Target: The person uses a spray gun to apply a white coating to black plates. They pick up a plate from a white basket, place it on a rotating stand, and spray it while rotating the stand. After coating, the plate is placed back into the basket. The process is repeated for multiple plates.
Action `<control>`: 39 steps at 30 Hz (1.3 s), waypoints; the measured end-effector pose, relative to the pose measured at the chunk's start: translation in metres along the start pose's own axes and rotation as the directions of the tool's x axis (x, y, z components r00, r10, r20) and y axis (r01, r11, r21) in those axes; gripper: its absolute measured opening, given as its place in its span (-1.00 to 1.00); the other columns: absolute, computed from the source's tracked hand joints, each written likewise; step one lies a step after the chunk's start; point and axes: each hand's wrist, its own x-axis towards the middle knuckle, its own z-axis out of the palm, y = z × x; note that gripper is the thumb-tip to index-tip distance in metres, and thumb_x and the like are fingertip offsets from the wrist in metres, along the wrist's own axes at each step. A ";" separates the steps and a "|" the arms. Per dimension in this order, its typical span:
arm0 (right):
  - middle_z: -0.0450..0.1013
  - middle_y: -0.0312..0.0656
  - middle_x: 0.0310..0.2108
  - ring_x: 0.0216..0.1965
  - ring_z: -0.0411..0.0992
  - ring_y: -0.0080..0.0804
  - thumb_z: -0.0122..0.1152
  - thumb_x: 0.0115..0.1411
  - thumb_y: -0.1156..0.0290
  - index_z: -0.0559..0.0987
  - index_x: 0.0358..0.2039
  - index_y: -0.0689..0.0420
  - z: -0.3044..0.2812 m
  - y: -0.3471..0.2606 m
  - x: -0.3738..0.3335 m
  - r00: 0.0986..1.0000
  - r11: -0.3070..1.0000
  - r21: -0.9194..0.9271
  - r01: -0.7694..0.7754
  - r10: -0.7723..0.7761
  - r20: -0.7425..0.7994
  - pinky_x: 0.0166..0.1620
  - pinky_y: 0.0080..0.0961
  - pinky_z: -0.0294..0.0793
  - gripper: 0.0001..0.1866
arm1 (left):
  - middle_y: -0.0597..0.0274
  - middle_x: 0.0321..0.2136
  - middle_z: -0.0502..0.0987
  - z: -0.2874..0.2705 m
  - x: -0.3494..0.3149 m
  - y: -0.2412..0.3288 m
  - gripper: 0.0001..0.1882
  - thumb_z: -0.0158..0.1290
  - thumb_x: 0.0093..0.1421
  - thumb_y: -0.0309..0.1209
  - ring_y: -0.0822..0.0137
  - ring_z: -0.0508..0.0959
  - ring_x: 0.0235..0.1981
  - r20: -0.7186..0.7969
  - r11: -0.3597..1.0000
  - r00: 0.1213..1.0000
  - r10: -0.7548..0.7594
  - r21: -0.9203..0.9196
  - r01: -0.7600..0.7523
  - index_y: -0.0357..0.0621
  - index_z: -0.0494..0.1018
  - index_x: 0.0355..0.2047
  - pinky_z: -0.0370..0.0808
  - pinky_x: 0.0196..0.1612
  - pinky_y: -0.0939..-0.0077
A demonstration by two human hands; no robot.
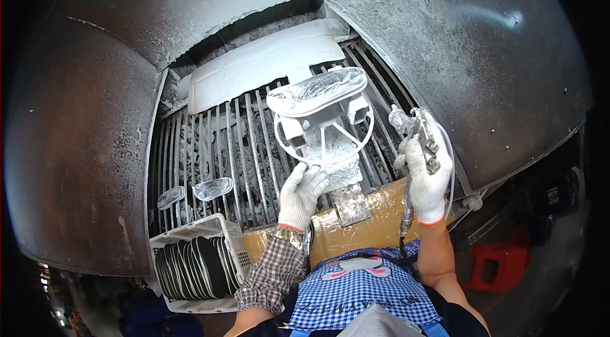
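In my white-gloved right hand [424,175] is a metal spray gun [414,140], with the fingers closed around its body. My white-gloved left hand [301,196] is open, its fingertips at the near rim of a white spoked ring [323,158]. Two white block-shaped supports [293,130] stand on that ring. They hold up an oval piece [318,92] with a white edge and a shiny, wrinkled, foil-like face. Below the ring is a powder-caked white base [342,174], and a metal plate [351,205] reaches toward me from it.
Metal bars [248,146] form a grate beneath, with a white sheet [260,67] across its far part. Two smaller foil-like ovals [213,189] are at the left. A white basket [238,245] holds several dark oval pieces [194,267]. Booth walls [438,38] enclose both sides; a red plastic object [499,264] is lower right.
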 end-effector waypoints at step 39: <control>0.62 0.17 0.05 0.10 0.60 0.03 0.28 0.39 0.16 0.47 0.33 0.26 -0.130 0.238 -0.102 0.878 0.553 -0.738 -0.386 0.465 -0.111 0.21 -0.20 0.50 -0.39 | 0.02 -0.18 0.69 0.141 0.074 0.016 -0.69 0.19 0.39 -0.46 0.16 0.71 -0.10 0.422 0.213 0.757 0.499 0.787 -0.579 -0.31 0.50 0.08 0.66 0.01 0.33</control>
